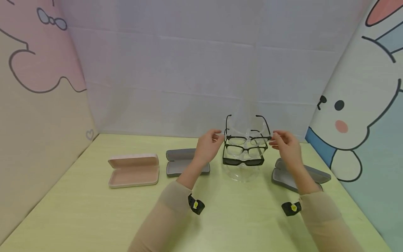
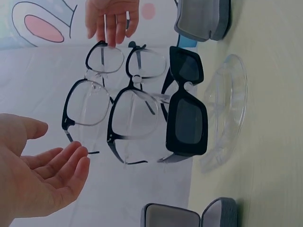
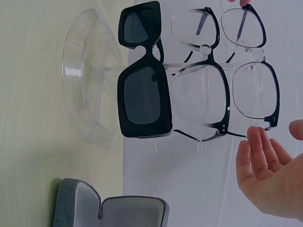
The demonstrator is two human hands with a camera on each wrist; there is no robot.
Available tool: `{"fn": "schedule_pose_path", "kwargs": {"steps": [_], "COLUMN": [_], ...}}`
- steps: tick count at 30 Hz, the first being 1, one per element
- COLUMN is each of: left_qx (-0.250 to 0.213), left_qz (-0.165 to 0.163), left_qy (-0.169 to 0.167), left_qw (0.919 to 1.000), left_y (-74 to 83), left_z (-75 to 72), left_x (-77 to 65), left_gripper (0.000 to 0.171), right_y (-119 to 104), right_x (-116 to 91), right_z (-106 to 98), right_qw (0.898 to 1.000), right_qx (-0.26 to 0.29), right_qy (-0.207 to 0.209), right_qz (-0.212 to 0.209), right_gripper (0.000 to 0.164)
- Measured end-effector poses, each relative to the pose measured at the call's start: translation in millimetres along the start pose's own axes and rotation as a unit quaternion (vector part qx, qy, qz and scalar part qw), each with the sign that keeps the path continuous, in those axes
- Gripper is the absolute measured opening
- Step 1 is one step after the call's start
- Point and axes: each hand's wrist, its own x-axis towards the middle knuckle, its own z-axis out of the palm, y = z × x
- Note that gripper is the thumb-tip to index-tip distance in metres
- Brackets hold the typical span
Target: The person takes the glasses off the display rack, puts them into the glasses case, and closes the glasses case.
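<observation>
A clear display stand bears three pairs of eyewear, one above the other. Dark sunglasses sit lowest, black-rimmed glasses in the middle, and half-rimmed glasses on top. My left hand is beside the left end of the top glasses, fingers loosely bent and thumb apart, pinching nothing. On the other side, my right hand has its fingertips at the right hinge of the top glasses; the right wrist view shows its thumb away from the frame. Whether those fingertips press on it is hard to tell.
Left of the stand, an open grey glasses case lies partly behind my left arm. Farther left is an open pink case. Another open grey case lies under my right forearm. A white cloth backdrop hangs behind the table.
</observation>
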Motion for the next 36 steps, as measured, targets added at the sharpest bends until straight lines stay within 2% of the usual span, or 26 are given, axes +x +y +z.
{"fn": "schedule_pose_path", "kwargs": {"steps": [11, 19, 27, 36], "left_qx": [-0.028, -0.020, -0.022, -0.043], "left_qz": [-0.014, -0.009, 0.007, 0.018], "left_qy": [0.030, 0.047, 0.074, 0.091], "left_qw": [0.9991, 0.9986, 0.9970, 0.9947], "left_y": [6.9, 8.2, 10.3, 17.2], "left_z": [17.0, 22.3, 22.5, 19.3], "left_x": [2.0, 5.0, 4.7, 1.0], "left_gripper": [0.038, 0.026, 0.022, 0.032], "right_y": [1.8, -2.0, -4.4, -13.0], "right_x": [-0.1, -0.4, -2.0, -8.2], "right_z": [7.6, 12.7, 12.8, 8.3], "right_qw": [0.999, 0.998, 0.998, 0.995], "right_qx": [0.036, 0.042, 0.060, 0.084], "right_qy": [0.006, 0.021, 0.027, 0.049], "right_qz": [0.013, 0.029, 0.021, 0.019], "right_gripper": [0.043, 0.039, 0.040, 0.041]}}
